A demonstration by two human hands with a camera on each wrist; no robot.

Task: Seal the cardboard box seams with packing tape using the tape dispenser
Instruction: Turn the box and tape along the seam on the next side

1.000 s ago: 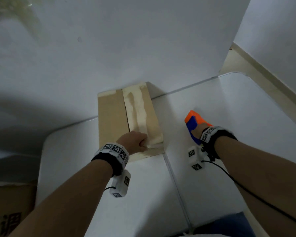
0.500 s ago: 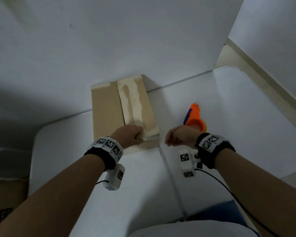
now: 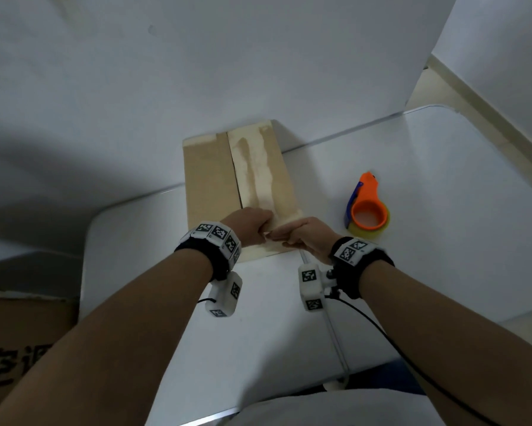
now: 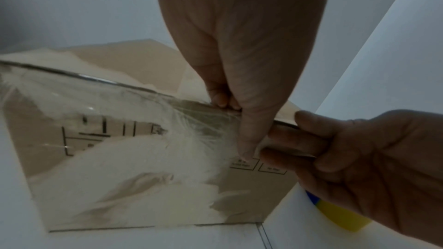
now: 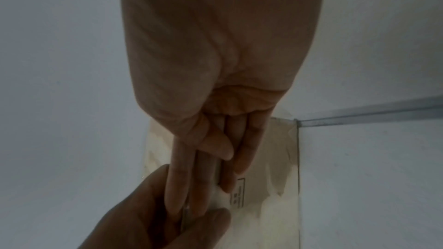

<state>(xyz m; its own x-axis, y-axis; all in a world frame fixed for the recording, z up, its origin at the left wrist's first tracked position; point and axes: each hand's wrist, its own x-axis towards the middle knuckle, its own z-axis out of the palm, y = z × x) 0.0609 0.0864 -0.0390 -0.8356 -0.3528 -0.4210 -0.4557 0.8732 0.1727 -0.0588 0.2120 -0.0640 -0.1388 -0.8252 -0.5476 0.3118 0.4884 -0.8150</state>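
A brown cardboard box [image 3: 209, 179] stands on the white table [image 3: 443, 179] with a strip of clear tape [image 3: 258, 167] along its top, right of the centre seam. At the box's near top edge my left hand [image 3: 252, 226] pinches the tape. My right hand [image 3: 301, 233] meets it there. In the left wrist view the tape [image 4: 143, 158] runs wrinkled down the box's front face [image 4: 251, 196]; my left hand [image 4: 236, 128] and my right hand [image 4: 275, 143] pinch it side by side. The orange and blue tape dispenser [image 3: 367, 207] lies on the table right of the box.
A white wall panel [image 3: 197, 72] rises directly behind the box. A printed cardboard carton [image 3: 18, 348] sits low at the far left, off the table. A seam [image 3: 332, 327] runs across the tabletop towards me. Bare table lies in front of the box.
My right hand let go of the dispenser, left it on the table and moved left to join my left hand at the box's near edge. My left hand stayed on the tape.
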